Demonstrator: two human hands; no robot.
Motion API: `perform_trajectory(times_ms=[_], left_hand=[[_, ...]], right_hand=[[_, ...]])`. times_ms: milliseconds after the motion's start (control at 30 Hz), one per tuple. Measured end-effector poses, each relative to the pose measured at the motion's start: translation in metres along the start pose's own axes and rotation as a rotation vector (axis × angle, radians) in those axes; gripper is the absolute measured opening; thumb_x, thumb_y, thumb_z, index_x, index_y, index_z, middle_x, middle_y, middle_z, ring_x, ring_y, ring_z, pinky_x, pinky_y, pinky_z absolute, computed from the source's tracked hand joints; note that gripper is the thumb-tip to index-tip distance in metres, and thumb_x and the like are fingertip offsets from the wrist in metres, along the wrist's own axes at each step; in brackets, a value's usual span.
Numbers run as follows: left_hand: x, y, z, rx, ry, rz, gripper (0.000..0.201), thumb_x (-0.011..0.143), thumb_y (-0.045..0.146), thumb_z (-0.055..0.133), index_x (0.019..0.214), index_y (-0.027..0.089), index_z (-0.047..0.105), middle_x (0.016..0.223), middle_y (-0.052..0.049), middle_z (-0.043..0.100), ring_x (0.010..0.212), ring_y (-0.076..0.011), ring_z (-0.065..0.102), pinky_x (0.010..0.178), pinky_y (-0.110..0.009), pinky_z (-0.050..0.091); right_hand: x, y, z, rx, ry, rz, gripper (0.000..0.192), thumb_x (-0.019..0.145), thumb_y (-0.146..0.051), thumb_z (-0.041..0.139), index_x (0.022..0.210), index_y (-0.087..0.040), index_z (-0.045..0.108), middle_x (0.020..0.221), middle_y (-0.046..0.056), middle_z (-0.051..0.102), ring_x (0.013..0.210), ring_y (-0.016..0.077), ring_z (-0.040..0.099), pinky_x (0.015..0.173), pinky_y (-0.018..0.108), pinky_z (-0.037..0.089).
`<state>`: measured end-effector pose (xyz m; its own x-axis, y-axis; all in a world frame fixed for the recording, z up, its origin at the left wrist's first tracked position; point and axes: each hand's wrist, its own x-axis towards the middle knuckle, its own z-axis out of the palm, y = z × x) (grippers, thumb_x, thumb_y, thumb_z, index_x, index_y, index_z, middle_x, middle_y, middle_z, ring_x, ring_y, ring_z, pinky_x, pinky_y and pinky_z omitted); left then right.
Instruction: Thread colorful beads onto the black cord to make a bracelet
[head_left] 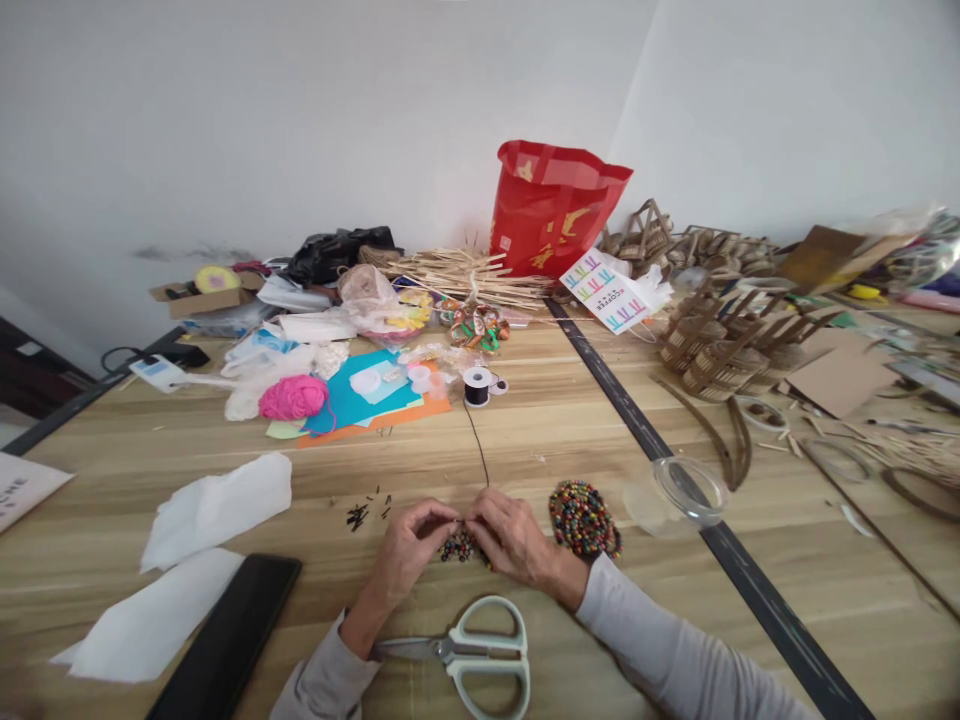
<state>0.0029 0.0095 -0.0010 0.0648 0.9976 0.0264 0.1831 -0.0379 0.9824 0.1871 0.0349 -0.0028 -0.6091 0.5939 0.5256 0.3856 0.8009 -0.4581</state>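
Left hand (405, 548) and right hand (517, 540) pinch closed over partly hidden beads (455, 547); what they grip is indistinct.

Scissors (457, 652) lie in front on table (322, 560); loose beads (455, 547) behind them, between left hand (405, 555) and right hand (517, 540). Bead pile (583, 518) right of right hand. Spool (477, 388) behind hands, yarn (292, 398) left of spool. Bag (555, 210) at back, baskets (716, 350) to its right.

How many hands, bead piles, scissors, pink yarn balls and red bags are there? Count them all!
Hands: 2 (left hand, right hand)
Bead piles: 2 (small pile, big pile)
Scissors: 1
Pink yarn ball: 1
Red bag: 1
Total: 7
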Motion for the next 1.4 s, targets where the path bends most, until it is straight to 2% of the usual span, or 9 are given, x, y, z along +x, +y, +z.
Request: perform_trajectory(times_ms=[767, 1400], left_hand=[[0.0000, -0.0013, 0.0003, 0.034, 0.001, 0.057, 0.006, 0.072, 0.018, 0.064, 0.073, 0.015, 0.070, 0.071, -0.004, 0.067, 0.067, -0.0159, 0.060, 0.064, -0.024, 0.047], [0.0002, 0.0015, 0.0014, 0.018, -0.023, 0.017, 0.007, 0.071, 0.020, 0.065, 0.073, 0.014, 0.069, 0.068, -0.004, 0.066, 0.065, -0.0151, 0.059, 0.062, -0.023, 0.047]], right_hand=[[-0.0006, 0.0013, 0.0016, 0.016, -0.004, 0.002, 0.011, 0.092, -0.016, 0.041, 0.086, -0.018, 0.050, 0.078, 0.006, 0.057, 0.073, 0.0165, 0.053, 0.060, 0.025, 0.039], [0.0014, -0.0014, -0.0003, 0.069, 0.018, -0.023, 0.011, 0.092, -0.017, 0.040, 0.087, -0.018, 0.049, 0.077, 0.006, 0.057, 0.071, 0.0163, 0.053, 0.060, 0.025, 0.041]])
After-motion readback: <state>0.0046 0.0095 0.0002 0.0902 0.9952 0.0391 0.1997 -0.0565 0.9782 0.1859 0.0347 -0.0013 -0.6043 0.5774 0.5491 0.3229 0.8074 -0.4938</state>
